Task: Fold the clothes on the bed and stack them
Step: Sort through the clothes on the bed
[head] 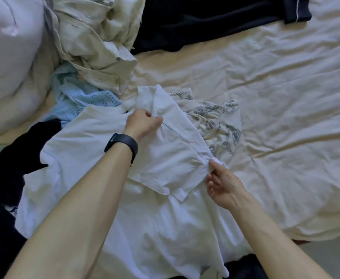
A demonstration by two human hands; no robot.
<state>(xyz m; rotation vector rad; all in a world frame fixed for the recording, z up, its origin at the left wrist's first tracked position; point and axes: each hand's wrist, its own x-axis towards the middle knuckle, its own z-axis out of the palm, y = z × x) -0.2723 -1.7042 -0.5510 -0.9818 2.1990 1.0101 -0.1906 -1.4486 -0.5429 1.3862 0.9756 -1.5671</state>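
Note:
A white T-shirt (pixel 96 174) lies spread on the bed (pixel 275 97), its collar toward the far left. Its right sleeve is folded inward over the chest along a seam line. My left hand (pixel 143 122), with a dark band on the wrist, pinches the shoulder end of that fold near the collar. My right hand (pixel 222 184) pinches the underarm end of the fold. A cream printed garment (pixel 219 117) lies partly under the shirt's far side.
A crumpled cream shirt (pixel 96 43) and a light blue knit (pixel 78 97) lie beyond the collar. A dark garment (pixel 205 21) is spread at the far edge, another dark one (pixel 2 178) at the left. A pale pillow (pixel 10 57) sits far left.

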